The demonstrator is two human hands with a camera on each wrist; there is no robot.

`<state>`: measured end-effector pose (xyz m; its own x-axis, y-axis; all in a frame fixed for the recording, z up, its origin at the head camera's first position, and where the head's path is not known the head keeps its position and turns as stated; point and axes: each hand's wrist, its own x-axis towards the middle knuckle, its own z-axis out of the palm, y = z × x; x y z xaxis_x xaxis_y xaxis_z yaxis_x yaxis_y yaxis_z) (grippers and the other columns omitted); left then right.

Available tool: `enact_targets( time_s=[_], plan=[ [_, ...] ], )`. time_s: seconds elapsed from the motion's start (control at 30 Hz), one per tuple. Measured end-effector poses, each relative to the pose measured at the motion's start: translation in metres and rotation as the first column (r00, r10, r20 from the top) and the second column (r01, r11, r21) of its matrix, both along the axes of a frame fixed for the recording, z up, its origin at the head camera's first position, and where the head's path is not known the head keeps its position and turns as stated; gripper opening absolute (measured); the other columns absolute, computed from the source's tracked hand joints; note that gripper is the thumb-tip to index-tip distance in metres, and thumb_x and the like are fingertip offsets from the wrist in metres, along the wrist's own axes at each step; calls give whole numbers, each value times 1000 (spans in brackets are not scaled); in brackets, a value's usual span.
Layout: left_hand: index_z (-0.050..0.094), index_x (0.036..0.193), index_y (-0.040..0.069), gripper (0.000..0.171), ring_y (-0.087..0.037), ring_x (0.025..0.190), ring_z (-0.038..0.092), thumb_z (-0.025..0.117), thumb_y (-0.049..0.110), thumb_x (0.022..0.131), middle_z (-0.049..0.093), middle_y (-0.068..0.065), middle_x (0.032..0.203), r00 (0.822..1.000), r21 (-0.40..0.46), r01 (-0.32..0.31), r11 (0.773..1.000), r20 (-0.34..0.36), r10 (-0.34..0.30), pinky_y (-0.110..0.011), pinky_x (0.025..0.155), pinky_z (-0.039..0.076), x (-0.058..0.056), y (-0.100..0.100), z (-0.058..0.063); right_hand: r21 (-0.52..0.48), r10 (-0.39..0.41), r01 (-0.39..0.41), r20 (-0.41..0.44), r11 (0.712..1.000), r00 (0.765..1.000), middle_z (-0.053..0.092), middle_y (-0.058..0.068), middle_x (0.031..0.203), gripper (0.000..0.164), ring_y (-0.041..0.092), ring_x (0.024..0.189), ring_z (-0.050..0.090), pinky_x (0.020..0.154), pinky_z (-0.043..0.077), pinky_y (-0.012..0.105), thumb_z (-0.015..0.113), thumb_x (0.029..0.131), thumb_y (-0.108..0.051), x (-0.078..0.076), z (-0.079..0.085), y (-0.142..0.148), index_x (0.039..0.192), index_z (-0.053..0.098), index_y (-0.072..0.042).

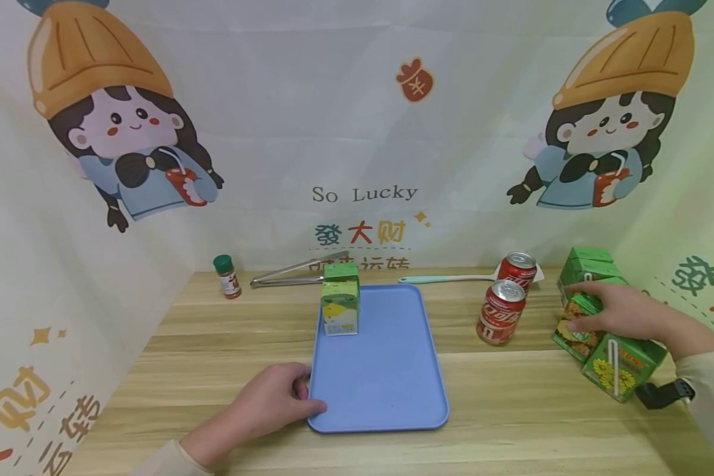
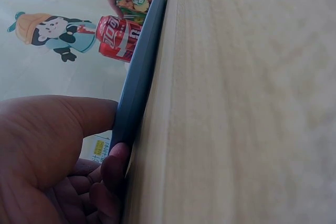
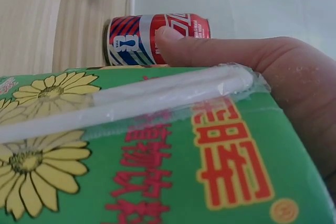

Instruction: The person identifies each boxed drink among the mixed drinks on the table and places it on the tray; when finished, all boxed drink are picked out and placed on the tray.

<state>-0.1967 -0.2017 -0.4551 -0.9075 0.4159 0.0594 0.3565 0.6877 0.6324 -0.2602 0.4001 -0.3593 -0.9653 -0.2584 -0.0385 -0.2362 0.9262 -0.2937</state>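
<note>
Pinching the blue tray [image 1: 387, 370] with my left hand [image 1: 268, 403], my right hand [image 1: 631, 312] gripping a green carton [image 1: 571, 342] rightward on the worktop [image 1: 214, 344], I risk toppling the flowered carton [image 1: 627, 367] beside it by dragging.

Can't tell exactly how the right hand [image 1: 631, 311] sits on the green cartons [image 1: 621, 363], cause it's covering chunks of them and its own fingertips. From the head view most of the left hand's [image 1: 274, 396] fingertips are hidden too. On the tray [image 1: 381, 370], the near carton [image 1: 340, 311] blocks most of the far carton [image 1: 340, 270]. Near can [image 1: 501, 312] overlaps the far can [image 1: 519, 263], which hides much of the spatula [image 1: 452, 279] head. Spice jar [image 1: 229, 284] label's too tiny to read. Both sleeves [image 1: 708, 390] get cut off.
</note>
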Motion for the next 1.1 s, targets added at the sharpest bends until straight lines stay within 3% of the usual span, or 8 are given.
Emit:
enact_targets(
  time_s=[0.17,0.53,0.87,1.1],
  plan=[
    [66,91,16,35,-8,64,52,95,37,90,59,8,74,1000,-11,-12,1000,25,12,-27,58,41,2,4,5,-2,-10,10,-2,1000,1000,61,43,138,81,52,113,66,89,56,69,89,95,-38,1,0,1,150,56,11],
    [66,91,16,33,-7,64,52,94,34,91,59,9,73,1000,-26,-18,999,20,19,-27,58,42,0,5,3,-12,-21,21,-2,1000,1000,62,43,135,76,48,107,67,85,56,65,89,95,-34,4,2,1,148,58,11],
    [66,90,15,35,-8,64,52,95,34,90,59,8,73,1000,-18,-21,1000,15,21,-27,58,41,3,4,6,-18,-24,24,17,1000,1000,66,39,128,75,38,97,66,78,56,52,88,95,-32,0,2,1,148,58,11],
    [66,90,15,34,-8,64,52,95,34,90,59,8,73,999,-22,-27,999,20,28,-27,58,41,3,3,6,-15,-25,25,30,1000,999,65,39,129,74,39,97,67,80,58,55,88,95,-32,-1,3,0,148,58,11]
  ],
)
